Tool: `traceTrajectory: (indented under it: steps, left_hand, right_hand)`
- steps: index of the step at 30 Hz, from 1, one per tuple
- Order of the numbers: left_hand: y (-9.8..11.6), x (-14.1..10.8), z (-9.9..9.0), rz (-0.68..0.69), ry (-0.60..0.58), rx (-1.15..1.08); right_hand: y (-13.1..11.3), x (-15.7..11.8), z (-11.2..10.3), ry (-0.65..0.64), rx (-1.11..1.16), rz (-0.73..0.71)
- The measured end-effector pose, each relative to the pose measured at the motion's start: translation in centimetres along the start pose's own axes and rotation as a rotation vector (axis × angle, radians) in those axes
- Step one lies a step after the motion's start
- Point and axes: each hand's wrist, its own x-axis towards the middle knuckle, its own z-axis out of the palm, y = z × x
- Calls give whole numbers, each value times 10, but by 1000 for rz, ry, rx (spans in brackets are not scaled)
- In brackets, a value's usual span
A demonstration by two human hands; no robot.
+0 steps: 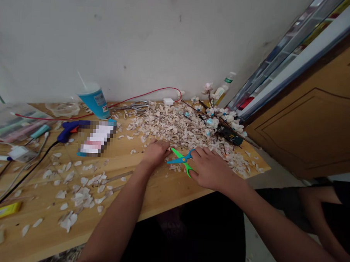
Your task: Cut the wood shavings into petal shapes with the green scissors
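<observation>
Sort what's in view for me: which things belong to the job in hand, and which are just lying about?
Apparently in use:
blue-and-green scissors, opened, in the right hand
pale petals, heaped beside the left hand

Likely just lying about:
blue cup
green-labelled bottle
small white block

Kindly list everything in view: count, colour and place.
Craft scissors: one, green and blue, centre
Petals: many, whitish, across table
Flowers: many, white, back right
Cup: one, blue, back left
Glue gun: one, blue, left
Metal scissors: one, silver, back centre
Bottle: one, clear, back right
Red cable: one, red, back
Small items: several, mixed, left
Table: one, tan, centre
Door: one, brown, right
Another person: one, black sleeve, right
Left grip: one, bare, by petals
Right grip: one, bare, holding craft scissors
</observation>
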Motion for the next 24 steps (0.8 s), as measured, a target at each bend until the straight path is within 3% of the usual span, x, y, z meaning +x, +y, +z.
traceTrajectory:
  steps: [8,14,24]
  left_hand:
    - [7,1,-6,31,-56,60]
    - [17,2,-11,-12,-166,46]
    - [26,3,0,25,-232,-5]
  right_hand:
    - [0,3,-3,-62,7,-29]
    - [0,8,-1,-110,36,-53]
    - [-3,22,0,-121,34,-148]
